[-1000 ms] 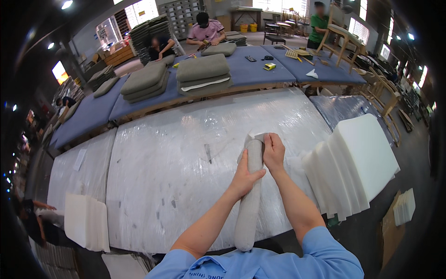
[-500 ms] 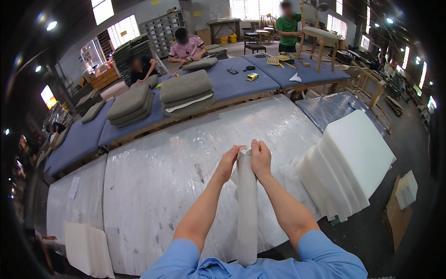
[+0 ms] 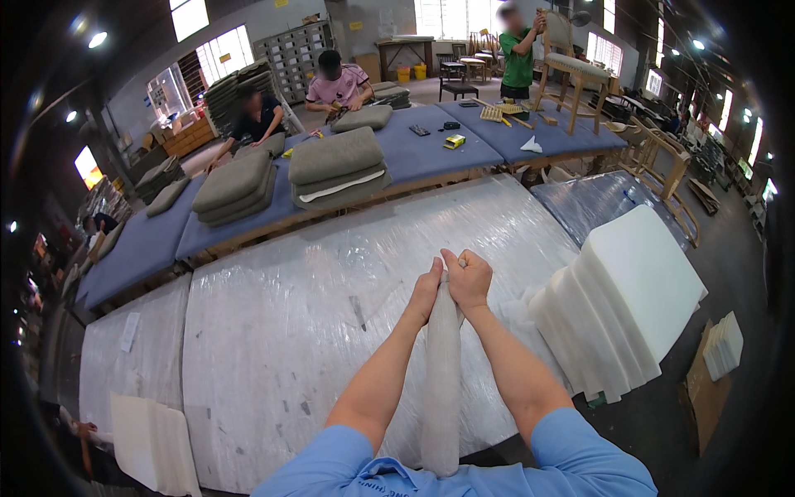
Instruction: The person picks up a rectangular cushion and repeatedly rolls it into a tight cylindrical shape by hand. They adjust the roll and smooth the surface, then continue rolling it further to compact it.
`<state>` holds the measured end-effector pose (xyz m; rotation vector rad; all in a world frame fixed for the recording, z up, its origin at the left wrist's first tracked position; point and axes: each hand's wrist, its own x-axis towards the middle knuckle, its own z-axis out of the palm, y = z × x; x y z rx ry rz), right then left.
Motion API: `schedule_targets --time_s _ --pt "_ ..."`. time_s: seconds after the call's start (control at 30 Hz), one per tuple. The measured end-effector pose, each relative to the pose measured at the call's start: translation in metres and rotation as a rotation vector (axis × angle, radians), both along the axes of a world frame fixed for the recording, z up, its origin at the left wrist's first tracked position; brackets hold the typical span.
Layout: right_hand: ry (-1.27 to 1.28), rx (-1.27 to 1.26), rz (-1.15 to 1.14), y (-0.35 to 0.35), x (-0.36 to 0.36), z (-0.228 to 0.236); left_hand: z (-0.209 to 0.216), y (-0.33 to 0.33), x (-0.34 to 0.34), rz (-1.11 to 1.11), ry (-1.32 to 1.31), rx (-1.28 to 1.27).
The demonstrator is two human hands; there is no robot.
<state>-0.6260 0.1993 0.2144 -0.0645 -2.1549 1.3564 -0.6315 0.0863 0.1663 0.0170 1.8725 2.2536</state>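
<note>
A long, pale grey fabric-covered piece (image 3: 442, 389), like a cushion seen along its narrow edge, stretches from my chest out to my hands. At its far end, my left hand (image 3: 426, 291) is closed on the cover along the left side. Opposite it, my right hand (image 3: 469, 280) has its fingers curled tightly around the fabric, a small bunch of which shows by the thumb. The two hands almost touch. Below the piece lies a wide table (image 3: 315, 323) wrapped in clear plastic film. Palms and most fingertips are hidden.
White foam pads (image 3: 642, 273) are stacked at right, and more foam pads (image 3: 153, 439) sit at lower left. Beyond, a blue-topped table (image 3: 406, 161) carries grey cushions (image 3: 335, 157), tools and a chair (image 3: 571, 70). Several people work behind it.
My hands have drawn closer together at the far end, the right curling further over the fabric. The opening there, with white inside, has closed up. Behind, the person in green raises a hand to the chair.
</note>
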Motion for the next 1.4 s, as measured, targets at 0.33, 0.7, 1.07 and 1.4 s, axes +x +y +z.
schedule_targets --time_s 0.33,0.7,1.07,1.4 --pt "-0.126 0.125 -0.018 0.024 -0.025 -0.006 0.006 0.021 -0.002 0.093 0.017 -0.192" --pt "-0.18 0.023 0.033 0.016 -0.051 -0.019 0.003 0.018 -0.005 0.169 0.02 -0.241" --pt "-0.203 0.072 -0.027 0.031 -0.046 -0.026 0.014 -0.004 0.017 -0.279 0.071 -0.038" --pt "-0.258 0.012 0.052 0.026 -0.044 -0.02 0.014 0.019 0.017 -0.018 -0.048 0.048"
